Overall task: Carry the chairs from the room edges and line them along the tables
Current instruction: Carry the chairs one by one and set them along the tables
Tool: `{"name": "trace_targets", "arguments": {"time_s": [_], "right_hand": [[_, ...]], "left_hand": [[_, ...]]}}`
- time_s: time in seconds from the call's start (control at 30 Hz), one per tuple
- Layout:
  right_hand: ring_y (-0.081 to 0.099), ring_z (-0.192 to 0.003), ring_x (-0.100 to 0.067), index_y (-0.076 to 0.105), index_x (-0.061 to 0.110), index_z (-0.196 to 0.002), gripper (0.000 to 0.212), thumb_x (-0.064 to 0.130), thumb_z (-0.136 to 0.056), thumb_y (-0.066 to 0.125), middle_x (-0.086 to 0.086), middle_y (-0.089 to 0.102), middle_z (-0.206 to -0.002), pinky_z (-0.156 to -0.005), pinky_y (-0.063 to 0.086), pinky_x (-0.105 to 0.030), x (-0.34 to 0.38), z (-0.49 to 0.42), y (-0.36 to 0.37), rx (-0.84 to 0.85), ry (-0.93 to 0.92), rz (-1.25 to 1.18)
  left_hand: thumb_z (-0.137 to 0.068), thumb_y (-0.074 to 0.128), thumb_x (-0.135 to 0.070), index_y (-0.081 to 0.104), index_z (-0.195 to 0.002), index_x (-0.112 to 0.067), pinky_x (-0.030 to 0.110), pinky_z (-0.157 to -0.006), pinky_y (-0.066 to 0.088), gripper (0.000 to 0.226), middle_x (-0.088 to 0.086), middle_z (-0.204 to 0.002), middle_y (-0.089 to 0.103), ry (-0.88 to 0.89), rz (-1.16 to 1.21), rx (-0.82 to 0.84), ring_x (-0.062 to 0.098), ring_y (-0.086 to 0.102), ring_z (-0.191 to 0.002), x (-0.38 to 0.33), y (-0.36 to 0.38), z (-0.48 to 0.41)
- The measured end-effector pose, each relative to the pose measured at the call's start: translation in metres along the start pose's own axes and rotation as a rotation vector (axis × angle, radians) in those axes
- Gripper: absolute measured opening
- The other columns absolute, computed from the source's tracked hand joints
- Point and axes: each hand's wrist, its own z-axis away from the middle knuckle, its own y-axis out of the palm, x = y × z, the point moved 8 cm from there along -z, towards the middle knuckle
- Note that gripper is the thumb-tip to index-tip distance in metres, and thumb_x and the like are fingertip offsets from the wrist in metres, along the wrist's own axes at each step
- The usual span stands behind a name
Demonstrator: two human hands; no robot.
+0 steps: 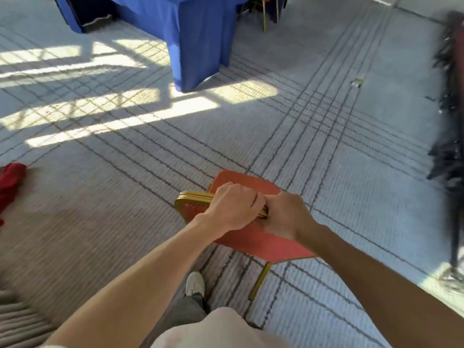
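A chair (253, 244) with a red seat and gold frame is right in front of me, low in the centre of the head view. My left hand (233, 207) and my right hand (286, 217) sit side by side, both closed over the gold top rail of its backrest. One gold leg shows below the seat. A table draped in blue cloth (200, 38) stands at the top centre, some way ahead.
Grey carpet with dark crossing lines covers the floor, with sun patches on the left. Red fabric (11, 182) lies at the left edge. A blurred dark object (449, 126) stands at the right edge. Another gold chair leg (265, 16) shows beside the table. My shoe (194, 282) is beneath my arms.
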Motion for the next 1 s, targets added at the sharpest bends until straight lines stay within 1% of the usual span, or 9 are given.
{"name": "trace_targets", "arguments": {"time_s": [0.07, 0.2, 0.3, 0.47, 0.57, 0.63, 0.73, 0.87, 1.0], "right_hand": [[0.064, -0.081, -0.022, 0.064, 0.031, -0.100, 0.030, 0.056, -0.087, 0.054, 0.005, 0.070, -0.085, -0.061, 0.040, -0.030, -0.023, -0.011, -0.009, -0.001, 0.092, -0.031], [0.063, -0.080, -0.020, 0.061, 0.032, -0.092, 0.023, 0.054, -0.086, 0.060, 0.008, 0.068, -0.083, -0.064, 0.045, -0.030, -0.048, -0.042, -0.026, -0.056, 0.254, -0.081], [0.065, -0.081, -0.019, 0.065, 0.034, -0.101, 0.031, 0.059, -0.085, 0.055, 0.008, 0.069, -0.082, -0.067, 0.049, -0.030, -0.073, -0.059, -0.033, -0.150, 0.333, -0.076], [0.065, -0.066, -0.020, 0.071, 0.035, -0.096, 0.057, 0.067, -0.070, 0.032, 0.010, 0.068, -0.068, -0.063, 0.049, -0.030, -0.110, -0.095, -0.056, -0.351, 0.299, -0.078], [0.060, -0.060, -0.017, 0.069, 0.034, -0.090, 0.054, 0.070, -0.068, 0.036, 0.012, 0.065, -0.065, -0.060, 0.044, -0.028, -0.141, -0.132, -0.071, -0.376, 0.276, -0.122], [0.051, -0.058, -0.014, 0.069, 0.031, -0.087, 0.049, 0.069, -0.069, 0.043, 0.014, 0.057, -0.061, -0.061, 0.039, -0.027, -0.161, -0.155, -0.083, -0.378, 0.262, -0.152], [0.049, -0.062, -0.014, 0.066, 0.028, -0.082, 0.025, 0.053, -0.077, 0.064, 0.016, 0.047, -0.058, -0.062, 0.036, -0.028, -0.199, -0.202, -0.095, -0.311, 0.275, -0.192], [0.055, -0.070, -0.018, 0.065, 0.029, -0.085, 0.019, 0.048, -0.081, 0.060, 0.009, 0.060, -0.069, -0.066, 0.047, -0.032, -0.260, -0.273, -0.107, -0.178, 0.284, -0.186], [0.057, -0.065, -0.017, 0.060, 0.027, -0.075, 0.017, 0.043, -0.082, 0.060, 0.008, 0.059, -0.065, -0.058, 0.040, -0.030, -0.318, -0.330, -0.127, -0.093, 0.255, -0.212]], "left_hand": [[-0.103, 0.032, -0.037, 0.063, -0.068, -0.013, 0.032, -0.065, 0.034, 0.053, 0.005, -0.074, 0.069, 0.005, 0.042, -0.022, 0.026, 0.064, -0.073, 0.001, 0.002, -0.026], [-0.101, 0.033, -0.041, 0.068, -0.072, -0.015, 0.034, -0.064, 0.042, 0.052, 0.004, -0.072, 0.067, -0.017, 0.085, -0.038, 0.024, 0.061, -0.069, 0.014, 0.000, -0.073], [-0.100, 0.030, -0.046, 0.064, -0.073, -0.018, 0.036, -0.066, 0.043, 0.052, 0.003, -0.071, 0.066, -0.009, 0.083, 0.011, 0.024, 0.060, -0.068, 0.019, 0.000, -0.110], [-0.102, 0.029, -0.046, 0.057, -0.066, -0.021, 0.036, -0.064, 0.044, 0.052, -0.005, -0.057, 0.052, 0.028, 0.107, 0.039, 0.018, 0.053, -0.057, 0.022, -0.005, -0.168], [-0.102, 0.029, -0.048, 0.063, -0.072, -0.018, 0.036, -0.065, 0.043, 0.054, -0.003, -0.061, 0.054, 0.025, 0.114, 0.038, 0.019, 0.055, -0.061, 0.031, -0.008, -0.218], [-0.102, 0.029, -0.047, 0.061, -0.072, -0.016, 0.036, -0.064, 0.040, 0.054, -0.003, -0.061, 0.052, 0.019, 0.119, 0.034, 0.019, 0.054, -0.063, 0.035, -0.009, -0.251], [-0.101, 0.031, -0.047, 0.060, -0.071, -0.015, 0.034, -0.062, 0.037, 0.052, -0.001, -0.063, 0.054, 0.003, 0.090, 0.007, 0.019, 0.054, -0.063, 0.046, -0.006, -0.314], [-0.100, 0.032, -0.042, 0.050, -0.063, -0.016, 0.033, -0.051, 0.029, 0.049, -0.003, -0.057, 0.048, -0.001, 0.049, 0.002, 0.017, 0.045, -0.053, 0.059, 0.004, -0.403], [-0.094, 0.014, -0.046, 0.057, -0.070, -0.018, 0.030, -0.045, 0.019, 0.056, -0.006, -0.056, 0.041, 0.083, -0.062, 0.021, 0.014, 0.041, -0.048, 0.056, 0.009, -0.487]]}}
